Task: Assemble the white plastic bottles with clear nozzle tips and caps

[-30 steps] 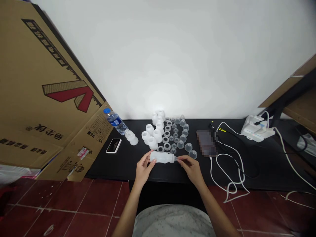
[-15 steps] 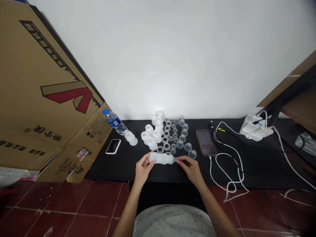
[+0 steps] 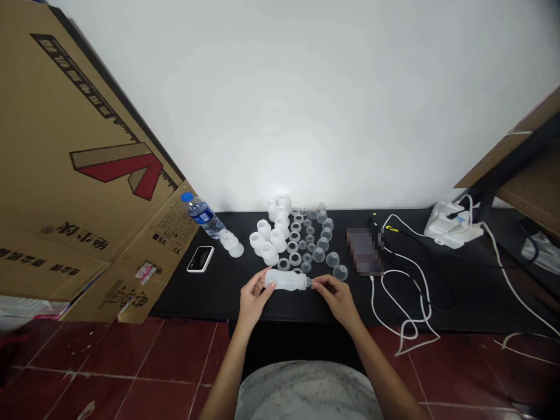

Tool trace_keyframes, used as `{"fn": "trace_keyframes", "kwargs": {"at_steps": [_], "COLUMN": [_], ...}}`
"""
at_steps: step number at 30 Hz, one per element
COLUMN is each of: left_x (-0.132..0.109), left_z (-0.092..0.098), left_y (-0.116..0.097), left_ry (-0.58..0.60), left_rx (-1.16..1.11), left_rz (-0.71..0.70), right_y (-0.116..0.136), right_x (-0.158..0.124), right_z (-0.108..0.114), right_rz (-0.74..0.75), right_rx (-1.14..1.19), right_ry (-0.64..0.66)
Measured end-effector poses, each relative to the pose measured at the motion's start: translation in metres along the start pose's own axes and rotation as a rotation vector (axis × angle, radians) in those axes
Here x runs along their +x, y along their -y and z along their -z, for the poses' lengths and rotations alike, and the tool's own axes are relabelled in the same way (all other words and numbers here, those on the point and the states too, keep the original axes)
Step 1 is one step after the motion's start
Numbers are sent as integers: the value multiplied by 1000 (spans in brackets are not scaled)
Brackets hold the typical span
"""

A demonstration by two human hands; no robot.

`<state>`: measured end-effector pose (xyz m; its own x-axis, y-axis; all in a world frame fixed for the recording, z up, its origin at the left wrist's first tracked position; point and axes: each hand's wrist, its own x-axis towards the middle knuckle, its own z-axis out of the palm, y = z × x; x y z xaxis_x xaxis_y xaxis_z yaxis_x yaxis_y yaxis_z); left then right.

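Note:
A small white plastic bottle (image 3: 286,280) lies sideways above the front edge of the black table (image 3: 210,291), held between both hands. My left hand (image 3: 254,297) grips its base end with closed fingers. My right hand (image 3: 335,294) pinches the clear tip at its neck end. Just behind it lie rows of white bottles (image 3: 269,242), white rings (image 3: 292,248) and clear caps (image 3: 326,245).
A blue-capped water bottle (image 3: 203,214) and a phone (image 3: 201,258) lie at the left, beside a large cardboard box (image 3: 83,175). A blurred dark object (image 3: 364,251), white cables (image 3: 402,291) and a power strip (image 3: 452,226) sit at the right. Red floor tiles lie below.
Both hands keep holding the bottle in the same place. Only the view has shifted slightly.

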<state>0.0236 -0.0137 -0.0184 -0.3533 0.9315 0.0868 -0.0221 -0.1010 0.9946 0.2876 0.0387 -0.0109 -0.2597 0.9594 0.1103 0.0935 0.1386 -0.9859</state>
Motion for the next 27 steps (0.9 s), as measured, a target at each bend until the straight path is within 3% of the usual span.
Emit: {"fn": "trace_keyframes", "kwargs": {"at_steps": [12, 20, 27], "left_x": [-1, -2, -2], "left_z": [0, -1, -2], "left_y": [-2, -3, -3], "left_ry": [10, 33, 33], "left_rx": [-12, -15, -15], "left_rz": [-17, -31, -32], "right_y": [1, -1, 5], "right_x": [-2, -2, -2], "right_z": [0, -3, -7], "right_rz": [27, 30, 94], "right_rx": [-70, -25, -182], "right_ry": [26, -28, 1]}}
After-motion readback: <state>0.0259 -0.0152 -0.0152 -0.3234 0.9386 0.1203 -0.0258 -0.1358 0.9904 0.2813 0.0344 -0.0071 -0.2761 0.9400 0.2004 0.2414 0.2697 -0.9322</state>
